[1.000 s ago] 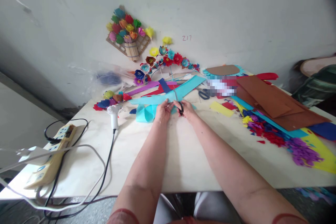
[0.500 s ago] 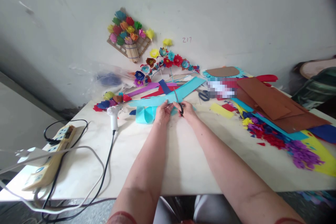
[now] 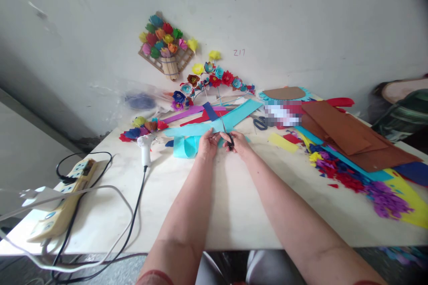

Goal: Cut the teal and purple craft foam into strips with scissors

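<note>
My left hand pinches the near edge of a long light-blue paper strip, thumb on top. Close beside it, my right hand grips the black handles of a pair of scissors, whose blades point away from me across the strip. Whether the blades are cutting into the paper at this instant is hard to make out. A curled light-blue piece lies just left of my left hand. Past the strip are a dark-blue strip and red paper.
A white glue gun stands at left, its cord running to a power strip. Paper flowers line the back by the wall. Second scissors, brown sheets and colourful scraps lie on the right.
The scissor handles look slightly more spread in my right hand. The hands stay in nearly the same place, and the whole view has shifted very slightly.
</note>
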`<state>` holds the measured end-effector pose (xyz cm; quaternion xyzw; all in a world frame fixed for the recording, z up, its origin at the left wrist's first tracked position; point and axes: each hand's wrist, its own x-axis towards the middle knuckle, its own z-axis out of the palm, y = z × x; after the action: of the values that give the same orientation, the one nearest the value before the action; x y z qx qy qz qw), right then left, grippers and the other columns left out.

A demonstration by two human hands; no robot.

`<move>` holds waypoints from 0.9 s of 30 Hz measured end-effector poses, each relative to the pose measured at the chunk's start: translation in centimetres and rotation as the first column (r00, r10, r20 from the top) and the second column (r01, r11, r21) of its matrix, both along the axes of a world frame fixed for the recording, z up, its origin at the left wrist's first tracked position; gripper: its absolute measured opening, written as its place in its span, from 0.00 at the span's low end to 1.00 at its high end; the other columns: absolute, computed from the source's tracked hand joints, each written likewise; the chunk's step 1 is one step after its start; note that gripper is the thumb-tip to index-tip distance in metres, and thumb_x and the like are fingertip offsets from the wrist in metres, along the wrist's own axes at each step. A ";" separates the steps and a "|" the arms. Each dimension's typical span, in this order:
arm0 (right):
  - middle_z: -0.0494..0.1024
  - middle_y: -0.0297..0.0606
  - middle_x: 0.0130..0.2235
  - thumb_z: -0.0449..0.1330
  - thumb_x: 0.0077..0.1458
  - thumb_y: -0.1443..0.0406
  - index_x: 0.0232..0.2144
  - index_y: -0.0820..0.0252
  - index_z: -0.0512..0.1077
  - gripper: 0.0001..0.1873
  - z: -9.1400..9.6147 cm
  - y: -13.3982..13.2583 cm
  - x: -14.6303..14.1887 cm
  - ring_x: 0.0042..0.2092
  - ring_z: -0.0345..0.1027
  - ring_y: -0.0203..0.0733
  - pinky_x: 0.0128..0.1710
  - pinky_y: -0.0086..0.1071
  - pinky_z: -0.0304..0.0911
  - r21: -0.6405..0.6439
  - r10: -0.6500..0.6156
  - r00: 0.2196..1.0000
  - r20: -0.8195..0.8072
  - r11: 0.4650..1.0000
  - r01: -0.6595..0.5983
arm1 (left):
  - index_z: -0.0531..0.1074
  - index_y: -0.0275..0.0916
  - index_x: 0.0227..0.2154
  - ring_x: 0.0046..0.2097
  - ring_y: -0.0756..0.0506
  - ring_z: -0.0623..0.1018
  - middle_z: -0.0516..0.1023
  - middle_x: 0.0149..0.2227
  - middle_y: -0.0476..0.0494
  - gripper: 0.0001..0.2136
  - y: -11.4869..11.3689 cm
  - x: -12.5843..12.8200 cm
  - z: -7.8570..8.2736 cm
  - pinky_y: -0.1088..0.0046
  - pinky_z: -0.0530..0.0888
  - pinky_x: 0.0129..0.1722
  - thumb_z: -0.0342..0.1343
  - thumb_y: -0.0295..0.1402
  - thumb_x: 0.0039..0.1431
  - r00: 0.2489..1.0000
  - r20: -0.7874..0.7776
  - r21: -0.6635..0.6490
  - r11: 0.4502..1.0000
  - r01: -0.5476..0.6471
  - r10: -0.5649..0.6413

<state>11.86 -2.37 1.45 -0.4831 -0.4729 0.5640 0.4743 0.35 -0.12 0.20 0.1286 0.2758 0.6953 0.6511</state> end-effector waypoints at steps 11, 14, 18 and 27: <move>0.74 0.33 0.20 0.68 0.38 0.55 0.29 0.62 0.66 0.21 -0.7 0.7 0.2 0.15 0.64 0.30 0.09 0.20 0.45 0.046 -0.051 0.995 -0.091 0.997 0.055 | 0.68 0.33 0.22 0.28 0.48 0.77 0.73 0.22 0.45 0.05 0.1 0.1 -0.1 0.69 0.74 0.42 0.54 0.21 0.51 1.000 -0.011 -0.019 1.000 0.002 -0.002; 0.74 0.30 0.20 0.70 0.31 0.58 0.33 0.61 0.66 0.26 -0.9 1.0 0.1 0.18 0.66 0.32 0.11 0.20 0.47 0.050 -0.115 0.981 -0.154 0.991 0.124 | 0.68 0.33 0.22 0.27 0.48 0.77 0.74 0.22 0.44 0.05 0.0 0.1 0.0 0.69 0.74 0.40 0.54 0.21 0.51 0.999 -0.030 -0.023 0.999 0.026 -0.026; 0.73 0.28 0.20 0.70 0.28 0.60 0.36 0.60 0.65 0.29 -1.1 1.3 0.1 0.19 0.67 0.34 0.13 0.21 0.50 0.071 -0.188 0.955 -0.230 0.975 0.210 | 0.69 0.32 0.24 0.26 0.48 0.76 0.74 0.21 0.44 0.04 0.0 0.2 -0.2 0.69 0.74 0.39 0.53 0.21 0.51 0.992 -0.105 0.004 0.998 0.067 -0.067; 0.68 0.24 0.16 0.67 0.29 0.62 0.32 0.61 0.66 0.23 -0.5 1.2 0.0 0.18 0.66 0.34 0.15 0.23 0.51 0.093 -0.298 0.931 -0.209 0.942 0.323 | 0.69 0.32 0.24 0.25 0.50 0.75 0.73 0.21 0.47 0.02 0.0 0.4 -0.3 0.70 0.75 0.39 0.54 0.21 0.47 0.980 -0.192 0.008 0.998 0.055 -0.052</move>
<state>11.91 -1.18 0.92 -0.4643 -0.3769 0.4949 0.6304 0.74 -0.14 -0.13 0.2069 0.3291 0.6636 0.6392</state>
